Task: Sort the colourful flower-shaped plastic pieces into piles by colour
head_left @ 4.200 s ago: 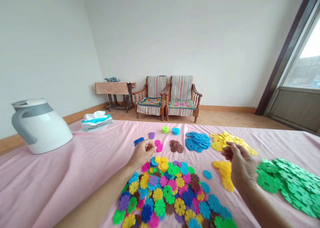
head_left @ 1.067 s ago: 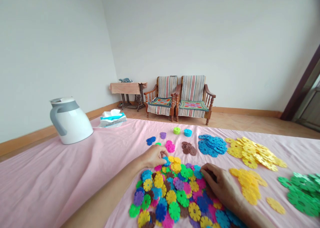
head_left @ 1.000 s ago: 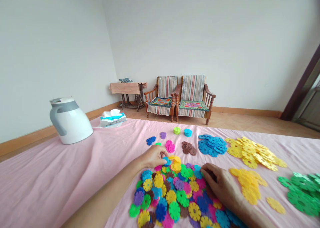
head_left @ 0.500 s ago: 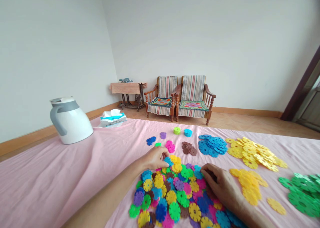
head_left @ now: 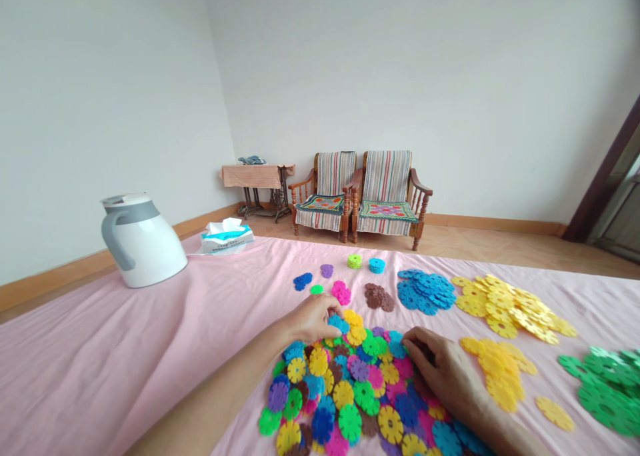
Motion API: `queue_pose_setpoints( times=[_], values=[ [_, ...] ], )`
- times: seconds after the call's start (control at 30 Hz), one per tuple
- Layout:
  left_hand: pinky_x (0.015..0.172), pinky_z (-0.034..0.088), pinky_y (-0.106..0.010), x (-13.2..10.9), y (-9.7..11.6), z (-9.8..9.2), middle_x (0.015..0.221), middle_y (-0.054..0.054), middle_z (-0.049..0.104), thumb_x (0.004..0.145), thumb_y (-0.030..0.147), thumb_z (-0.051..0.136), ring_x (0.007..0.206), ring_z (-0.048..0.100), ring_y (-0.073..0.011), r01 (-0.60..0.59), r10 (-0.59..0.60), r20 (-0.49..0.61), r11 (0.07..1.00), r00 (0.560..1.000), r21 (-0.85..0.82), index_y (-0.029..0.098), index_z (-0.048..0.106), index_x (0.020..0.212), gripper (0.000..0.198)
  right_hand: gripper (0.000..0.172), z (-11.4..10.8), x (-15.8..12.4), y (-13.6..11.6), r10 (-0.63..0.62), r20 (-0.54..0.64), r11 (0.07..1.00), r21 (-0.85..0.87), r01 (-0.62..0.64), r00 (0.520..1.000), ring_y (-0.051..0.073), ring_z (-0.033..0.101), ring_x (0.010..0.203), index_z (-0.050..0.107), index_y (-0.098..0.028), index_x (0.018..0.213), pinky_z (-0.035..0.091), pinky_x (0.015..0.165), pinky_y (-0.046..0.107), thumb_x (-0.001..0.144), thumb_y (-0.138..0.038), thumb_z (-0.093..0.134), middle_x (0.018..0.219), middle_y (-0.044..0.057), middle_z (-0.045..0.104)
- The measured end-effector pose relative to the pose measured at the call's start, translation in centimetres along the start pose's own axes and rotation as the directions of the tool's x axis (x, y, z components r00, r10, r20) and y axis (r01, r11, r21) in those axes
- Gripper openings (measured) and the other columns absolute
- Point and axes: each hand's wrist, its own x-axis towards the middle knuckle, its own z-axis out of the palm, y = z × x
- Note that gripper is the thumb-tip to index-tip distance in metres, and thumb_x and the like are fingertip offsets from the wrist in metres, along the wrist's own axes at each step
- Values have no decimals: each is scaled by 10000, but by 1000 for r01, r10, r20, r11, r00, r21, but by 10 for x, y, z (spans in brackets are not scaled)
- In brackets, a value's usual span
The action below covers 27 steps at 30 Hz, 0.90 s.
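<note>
A mixed heap of notched plastic snowflake discs (head_left: 350,396) in several colours lies on the pink cloth between my hands. My left hand (head_left: 316,317) is at the heap's far edge, thumb and fingers closed around a light blue snowflake disc (head_left: 339,324). Yellow discs (head_left: 355,328) lie just right of those fingertips. My right hand (head_left: 445,366) rests along the heap's right side. Its curled fingertips are at the edge of another light blue disc (head_left: 397,344), which seems pinched there; the thumb's contact is partly hidden.
Behind the heap stand lime (head_left: 355,261) and light blue (head_left: 377,265) stacks, beside pink (head_left: 341,292), brown (head_left: 379,297) and dark blue discs (head_left: 303,281). Larger blue (head_left: 426,292), yellow (head_left: 510,306) and green (head_left: 610,389) piles lie right. A jug (head_left: 145,243) and tissue box (head_left: 227,237) stand left.
The left fingers have shifted slightly on the light blue disc, more of which shows now. My right hand stays in place, and the view has moved very slightly.
</note>
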Motion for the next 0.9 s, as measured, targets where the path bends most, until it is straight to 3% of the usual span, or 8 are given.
queue_pose_setpoints(
  times=[0.53,0.9],
  values=[
    [500,292,-193,-4,9,-4,657,51,481,565,147,674,590,449,-107,-13,13,6,999,1000,53,154,573,808,263,333,0,0,2,7,17,1000,15,-7,1000,190,616,708,570,-231,782,455,666,291,896,-458,356,730,24,656],
    [515,306,-182,2,2,-4,612,57,464,595,119,633,578,427,-90,-66,68,4,988,998,-139,136,575,766,181,328,0,0,0,4,13,1000,14,-4,1000,186,615,705,565,-225,773,452,660,285,898,-445,356,719,22,656]
  ],
)
